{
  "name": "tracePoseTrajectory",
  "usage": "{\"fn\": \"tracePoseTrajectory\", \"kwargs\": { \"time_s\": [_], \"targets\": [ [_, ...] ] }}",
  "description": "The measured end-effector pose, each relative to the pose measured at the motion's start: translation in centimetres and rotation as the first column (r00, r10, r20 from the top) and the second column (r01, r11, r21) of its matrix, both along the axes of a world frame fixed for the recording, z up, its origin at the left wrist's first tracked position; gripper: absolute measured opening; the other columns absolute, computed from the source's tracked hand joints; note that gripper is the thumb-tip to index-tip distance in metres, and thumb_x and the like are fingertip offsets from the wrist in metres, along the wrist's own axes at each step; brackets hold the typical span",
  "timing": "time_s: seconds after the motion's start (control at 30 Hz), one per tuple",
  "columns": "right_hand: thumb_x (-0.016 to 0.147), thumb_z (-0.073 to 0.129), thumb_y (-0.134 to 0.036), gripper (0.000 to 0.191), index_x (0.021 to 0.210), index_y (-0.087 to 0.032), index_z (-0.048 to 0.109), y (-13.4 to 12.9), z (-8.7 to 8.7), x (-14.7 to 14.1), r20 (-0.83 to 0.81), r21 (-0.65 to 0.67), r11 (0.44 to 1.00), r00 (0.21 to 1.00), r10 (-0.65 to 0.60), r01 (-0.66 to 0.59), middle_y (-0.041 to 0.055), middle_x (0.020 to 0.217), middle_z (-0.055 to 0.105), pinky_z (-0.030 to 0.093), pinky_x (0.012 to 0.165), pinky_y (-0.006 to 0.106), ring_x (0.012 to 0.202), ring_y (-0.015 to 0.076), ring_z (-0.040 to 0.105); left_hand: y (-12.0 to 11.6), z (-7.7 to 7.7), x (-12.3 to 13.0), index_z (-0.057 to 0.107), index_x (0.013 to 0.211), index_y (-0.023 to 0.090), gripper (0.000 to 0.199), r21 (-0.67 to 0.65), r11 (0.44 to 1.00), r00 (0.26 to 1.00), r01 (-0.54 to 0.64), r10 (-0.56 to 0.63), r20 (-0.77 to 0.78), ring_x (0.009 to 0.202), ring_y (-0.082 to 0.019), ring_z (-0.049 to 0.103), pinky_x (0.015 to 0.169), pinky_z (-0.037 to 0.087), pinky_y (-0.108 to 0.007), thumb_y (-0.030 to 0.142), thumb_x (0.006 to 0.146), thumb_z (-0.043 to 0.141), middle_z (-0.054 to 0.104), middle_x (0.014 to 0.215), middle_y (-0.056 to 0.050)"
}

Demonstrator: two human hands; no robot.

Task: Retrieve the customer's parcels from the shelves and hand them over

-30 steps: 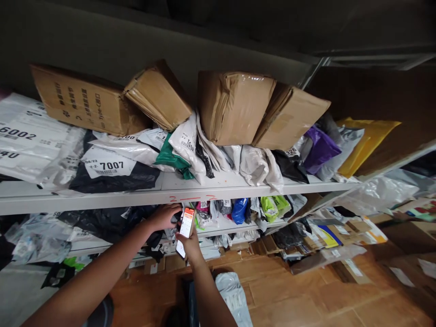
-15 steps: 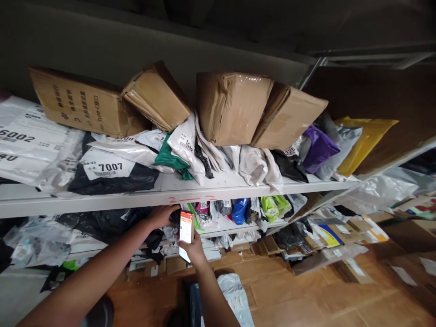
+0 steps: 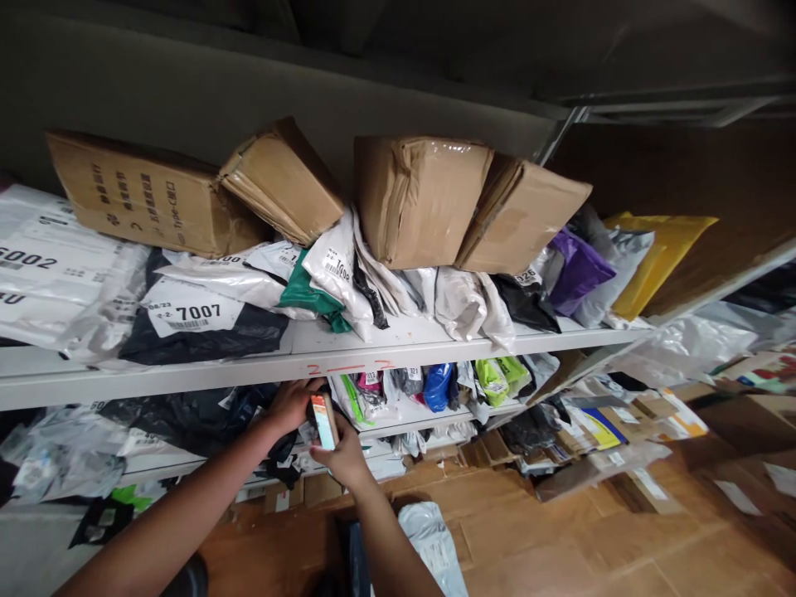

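Observation:
My right hand [image 3: 343, 456] is closed round a smartphone [image 3: 324, 423], its lit orange-and-white screen tilted toward me. Just left of the phone, my left hand [image 3: 294, 406] reaches in below the front edge of the upper shelf [image 3: 249, 371]. Its fingers curl beside something dark behind the phone, mostly hidden. Close to both hands, the lower shelf holds bagged parcels: a dark one [image 3: 180, 419] to the left, and a blue one [image 3: 438, 386] and a lime-green one [image 3: 492, 381] to the right.
Cardboard boxes [image 3: 429, 199] lie on top of labelled bags on the upper shelf, among them a dark bag marked 7007 [image 3: 199, 332] and a yellow bag [image 3: 659, 249]. A grey parcel [image 3: 432, 539] rests on the wooden floor [image 3: 547, 547]. More cartons [image 3: 647, 489] are at the right.
The phone has tipped and shifted slightly left and its screen shows less. My left hand has drawn back a little. The view has shifted slightly.

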State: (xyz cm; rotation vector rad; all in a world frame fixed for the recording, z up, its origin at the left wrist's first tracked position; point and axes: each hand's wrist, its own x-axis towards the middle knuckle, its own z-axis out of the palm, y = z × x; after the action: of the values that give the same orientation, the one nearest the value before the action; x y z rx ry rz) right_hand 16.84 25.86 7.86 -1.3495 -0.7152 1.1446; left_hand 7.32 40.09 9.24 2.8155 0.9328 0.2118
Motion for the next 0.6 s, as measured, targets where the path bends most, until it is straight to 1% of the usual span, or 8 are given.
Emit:
{"fn": "tracePoseTrajectory", "kwargs": {
  "time_s": [0.07,0.13,0.23,0.33,0.4,0.47,0.53,0.6],
  "targets": [
    [0.051,0.064,-0.023,0.045,0.095,-0.017,0.064,0.5,-0.2,-0.7,0.051,-0.055,0.998,0.999,-0.004,0.007,0.0002,0.073,0.064,0.045,0.065,0.032,0.065,0.0174,0.057,0.0,-0.2,-0.1,0.060,0.121,0.021,0.040,0.026,1.000,1.000,0.003,-0.004,0.011,0.119,-0.028,0.053,0.105,0.040,-0.044,0.013,0.083,0.049,0.062,0.125,-0.011],
    [0.048,0.064,-0.022,0.037,0.085,-0.017,0.064,0.5,0.1,-0.6,0.054,-0.083,0.996,0.998,-0.022,0.026,0.0015,0.072,0.065,0.045,0.065,0.034,0.065,0.0193,0.058,0.1,-0.5,-0.3,0.060,0.122,0.022,0.041,0.056,0.998,1.000,-0.010,0.009,0.022,0.118,-0.028,0.054,0.106,0.039,-0.045,0.013,0.084,0.049,0.061,0.125,-0.012],
    [0.044,0.066,-0.024,0.042,0.086,-0.017,0.062,-0.9,1.4,0.9,0.009,-0.101,0.994,0.999,-0.031,0.031,0.0049,0.077,0.069,0.049,0.069,0.038,0.073,0.0253,0.064,0.2,-1.2,-0.6,0.054,0.130,0.018,0.053,0.111,0.992,0.997,-0.058,0.053,0.052,0.123,-0.033,0.049,0.109,0.035,-0.049,0.020,0.078,0.062,0.054,0.132,-0.017],
    [0.041,0.068,-0.027,0.049,0.089,-0.017,0.062,-4.7,2.9,2.8,-0.058,-0.132,0.990,0.997,-0.054,0.046,0.0095,0.085,0.073,0.052,0.075,0.042,0.081,0.0306,0.069,0.2,-2.1,-0.8,0.045,0.135,0.005,0.077,0.161,0.974,0.985,-0.158,0.144,0.095,0.124,-0.042,0.044,0.108,0.034,-0.055,0.028,0.068,0.076,0.047,0.134,-0.027],
    [0.039,0.075,-0.030,0.054,0.089,-0.017,0.062,-8.2,3.4,3.4,-0.111,-0.155,0.984,0.989,-0.101,0.083,0.0111,0.084,0.075,0.053,0.076,0.044,0.083,0.0324,0.069,-0.3,-2.8,-0.8,0.043,0.133,-0.002,0.082,0.194,0.949,0.964,-0.250,0.226,0.139,0.120,-0.046,0.045,0.104,0.036,-0.058,0.032,0.067,0.077,0.046,0.130,-0.032],
    [0.040,0.083,-0.040,0.061,0.093,-0.017,0.062,-11.9,3.3,3.4,-0.177,-0.147,0.981,0.972,-0.154,0.128,0.0136,0.086,0.075,0.054,0.080,0.047,0.084,0.0328,0.070,-1.5,-3.4,-0.9,0.043,0.131,-0.004,0.079,0.222,0.914,0.930,-0.339,0.289,0.228,0.117,-0.044,0.048,0.101,0.041,-0.057,0.033,0.070,0.075,0.045,0.127,-0.033],
    [0.040,0.086,-0.051,0.066,0.093,-0.017,0.064,-15.2,2.8,3.2,-0.238,-0.156,0.964,0.939,-0.247,0.214,0.0154,0.087,0.075,0.055,0.080,0.050,0.079,0.0333,0.070,-3.5,-4.0,-1.0,0.044,0.130,-0.002,0.068,0.208,0.890,0.875,-0.406,0.313,0.370,0.116,-0.040,0.050,0.099,0.045,-0.052,0.034,0.077,0.068,0.046,0.124,-0.029],
    [0.037,0.086,-0.056,0.066,0.088,-0.018,0.067,-17.7,2.1,3.1,-0.303,-0.205,0.950,0.908,-0.289,0.233,0.0159,0.086,0.075,0.056,0.076,0.053,0.074,0.0350,0.070,-6.0,-4.7,-1.0,0.039,0.134,0.003,0.063,0.128,0.905,0.828,-0.405,0.304,0.471,0.121,-0.037,0.047,0.100,0.046,-0.050,0.036,0.084,0.058,0.041,0.129,-0.026]
  ]
}}
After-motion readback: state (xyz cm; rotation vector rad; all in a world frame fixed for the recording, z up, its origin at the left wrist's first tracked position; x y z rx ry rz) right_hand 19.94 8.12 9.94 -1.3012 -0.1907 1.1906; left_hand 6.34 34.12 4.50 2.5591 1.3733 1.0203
